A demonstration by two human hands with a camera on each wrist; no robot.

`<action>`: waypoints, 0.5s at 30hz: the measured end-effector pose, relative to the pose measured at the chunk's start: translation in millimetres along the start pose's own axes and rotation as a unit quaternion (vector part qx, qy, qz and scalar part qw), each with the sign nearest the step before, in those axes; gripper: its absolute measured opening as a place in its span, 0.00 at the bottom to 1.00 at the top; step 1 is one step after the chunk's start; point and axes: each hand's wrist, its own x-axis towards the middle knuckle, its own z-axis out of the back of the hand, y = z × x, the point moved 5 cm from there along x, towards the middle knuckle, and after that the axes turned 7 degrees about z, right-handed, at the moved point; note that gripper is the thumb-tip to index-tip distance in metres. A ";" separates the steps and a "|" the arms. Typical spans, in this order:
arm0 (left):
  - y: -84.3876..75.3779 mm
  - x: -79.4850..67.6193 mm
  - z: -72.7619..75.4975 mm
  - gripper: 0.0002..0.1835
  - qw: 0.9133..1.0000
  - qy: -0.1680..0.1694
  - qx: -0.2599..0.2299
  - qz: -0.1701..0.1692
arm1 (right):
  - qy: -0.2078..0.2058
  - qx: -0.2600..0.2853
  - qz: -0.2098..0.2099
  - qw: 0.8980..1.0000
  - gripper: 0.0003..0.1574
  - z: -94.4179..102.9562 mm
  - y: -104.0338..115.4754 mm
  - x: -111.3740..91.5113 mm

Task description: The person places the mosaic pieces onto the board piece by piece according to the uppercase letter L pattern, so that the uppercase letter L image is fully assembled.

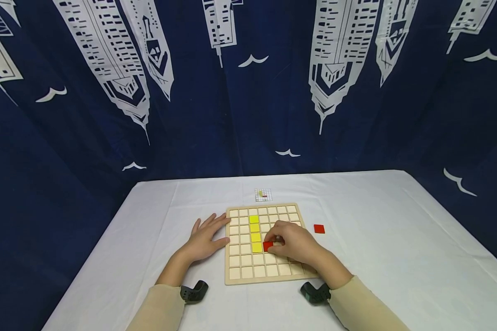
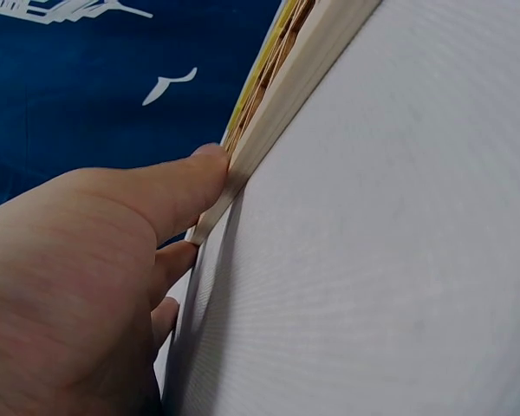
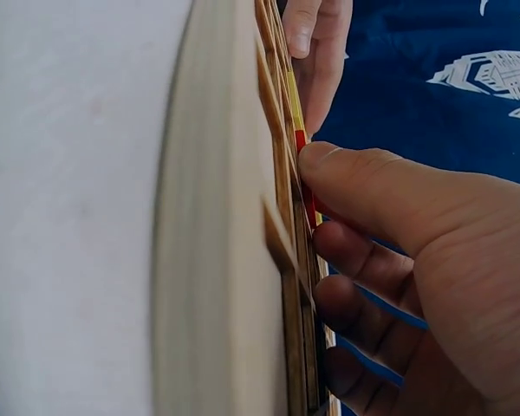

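Note:
A wooden grid board point(image 1: 246, 272) lies on the table with several yellow square tiles point(image 1: 255, 237) in one column. My right hand point(image 1: 295, 241) is over the board. Its thumb and fingers pinch a red square tile point(image 1: 267, 246) just right of the lowest yellow tile; the right wrist view shows the thumb on the red tile point(image 3: 308, 201). Whether that tile lies fully in its cell, I cannot tell. My left hand point(image 1: 205, 240) rests at the board's left edge, fingers extended, and the left wrist view shows its thumb against the wooden rim point(image 2: 260, 143).
A second red tile point(image 1: 319, 229) lies on the white tablecloth point(image 1: 368, 216) right of the board. Behind the board is a small pattern card point(image 1: 263, 195) with a grid. Both wrists wear black devices point(image 1: 194, 292). A dark blue printed curtain point(image 1: 240, 115) hangs behind the table.

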 end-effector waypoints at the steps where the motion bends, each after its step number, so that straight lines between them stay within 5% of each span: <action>1: 0.1 -0.1 -0.3 0.33 1.000 0.001 0.002 0.000 | -0.003 -0.003 -0.001 1.000 0.08 -0.2 0.0 0.0; 15: 1.0 0.1 -1.9 0.35 1.000 0.006 0.010 -0.002 | -0.023 -0.018 -0.004 1.000 0.10 2.9 0.1 0.3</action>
